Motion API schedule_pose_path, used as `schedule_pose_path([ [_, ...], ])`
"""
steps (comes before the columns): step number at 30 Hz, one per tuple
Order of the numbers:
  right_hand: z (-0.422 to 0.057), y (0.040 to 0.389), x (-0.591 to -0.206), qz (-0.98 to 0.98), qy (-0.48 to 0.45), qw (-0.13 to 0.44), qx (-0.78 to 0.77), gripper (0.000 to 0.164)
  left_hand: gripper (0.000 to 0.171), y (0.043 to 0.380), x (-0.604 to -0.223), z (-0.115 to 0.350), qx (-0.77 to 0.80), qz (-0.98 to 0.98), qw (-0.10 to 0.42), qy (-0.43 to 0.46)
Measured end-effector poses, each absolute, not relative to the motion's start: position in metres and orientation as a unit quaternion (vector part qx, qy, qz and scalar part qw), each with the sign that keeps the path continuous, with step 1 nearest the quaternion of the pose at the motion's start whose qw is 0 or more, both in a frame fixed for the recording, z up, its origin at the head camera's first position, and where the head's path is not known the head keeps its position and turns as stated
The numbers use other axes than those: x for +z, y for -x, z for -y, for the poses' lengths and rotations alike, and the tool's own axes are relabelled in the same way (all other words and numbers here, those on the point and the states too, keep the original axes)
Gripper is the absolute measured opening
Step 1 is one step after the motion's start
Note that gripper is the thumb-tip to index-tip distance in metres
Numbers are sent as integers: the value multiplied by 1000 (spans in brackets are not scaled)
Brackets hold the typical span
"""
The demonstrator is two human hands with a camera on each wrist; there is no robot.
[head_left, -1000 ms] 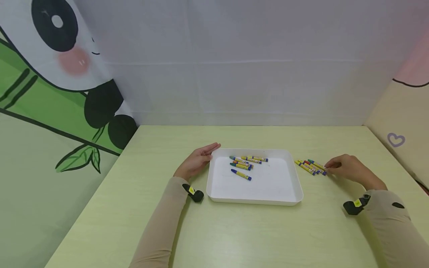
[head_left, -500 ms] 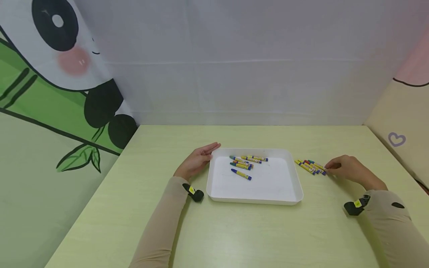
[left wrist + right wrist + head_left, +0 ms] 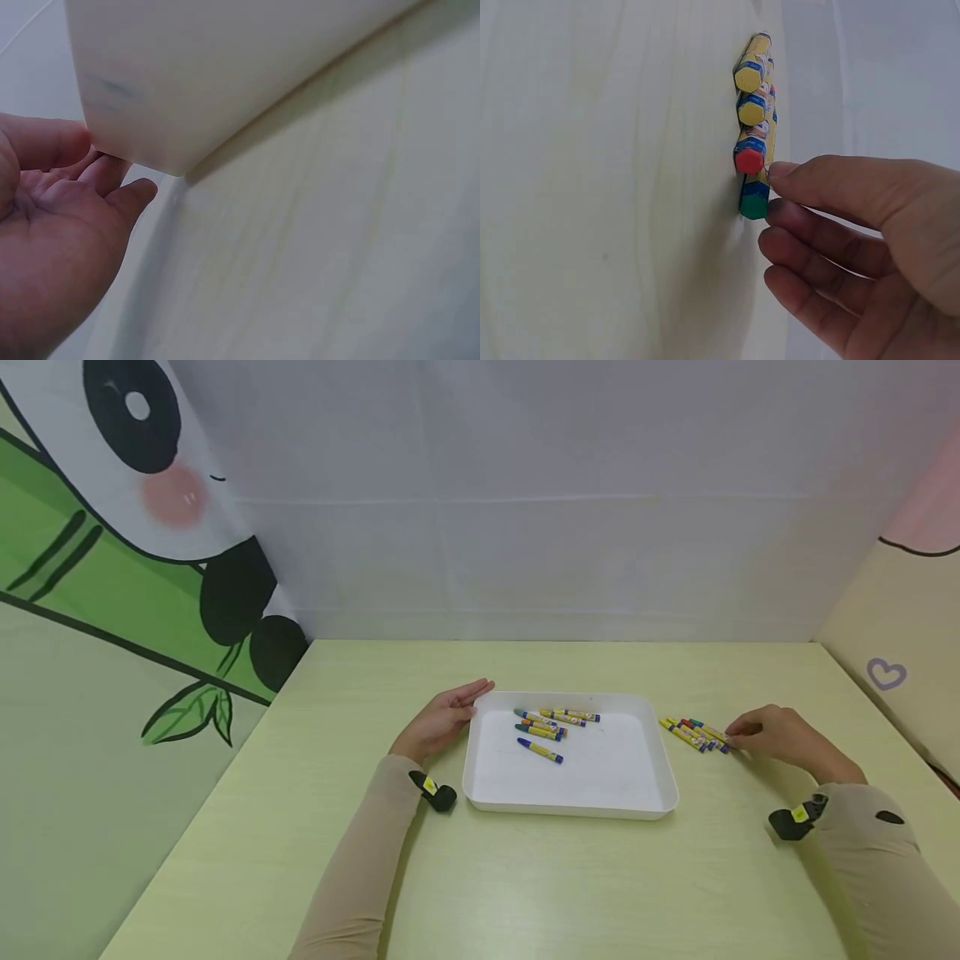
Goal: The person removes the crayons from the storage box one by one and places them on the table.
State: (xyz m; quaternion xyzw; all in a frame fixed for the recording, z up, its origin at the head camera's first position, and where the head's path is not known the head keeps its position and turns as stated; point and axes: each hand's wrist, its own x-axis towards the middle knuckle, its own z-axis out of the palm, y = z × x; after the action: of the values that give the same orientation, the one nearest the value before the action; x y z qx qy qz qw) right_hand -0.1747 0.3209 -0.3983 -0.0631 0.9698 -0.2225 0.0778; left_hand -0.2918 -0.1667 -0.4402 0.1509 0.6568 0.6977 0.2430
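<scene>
A white tray (image 3: 592, 789) holds several paper-wrapped crayons, one of them a blue crayon (image 3: 540, 751) apart from the others. My left hand (image 3: 435, 723) lies at its far left corner, fingers stretched past the corner, thumb against the rim; in the left wrist view the thumb (image 3: 56, 141) meets the tray's wall (image 3: 202, 82). Right of the tray, my right hand (image 3: 783, 743) pinches the outermost crayon, a green crayon (image 3: 754, 204) lying on the table, between thumb and index finger; the other fingers curl loosely. Beside it lie a red crayon (image 3: 749, 159) and two yellow ones.
The pale wooden table (image 3: 555, 885) ends at a white cloth backdrop (image 3: 555, 568). A painted panel (image 3: 135, 652) stands on the left and a cream panel (image 3: 915, 652) on the right. Each sleeve carries a black wrist camera.
</scene>
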Motion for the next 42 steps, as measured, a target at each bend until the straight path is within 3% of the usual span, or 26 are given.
schedule_pose_path([
  [14, -314, 178, -392, -970, 72, 47, -229, 28, 57, 292, -441, 167, 700, -653, 244, -155],
  [42, -276, 193, -366, -962, 92, 45, -255, 34, 58, 293, -439, 169, 699, -654, 246, -153],
])
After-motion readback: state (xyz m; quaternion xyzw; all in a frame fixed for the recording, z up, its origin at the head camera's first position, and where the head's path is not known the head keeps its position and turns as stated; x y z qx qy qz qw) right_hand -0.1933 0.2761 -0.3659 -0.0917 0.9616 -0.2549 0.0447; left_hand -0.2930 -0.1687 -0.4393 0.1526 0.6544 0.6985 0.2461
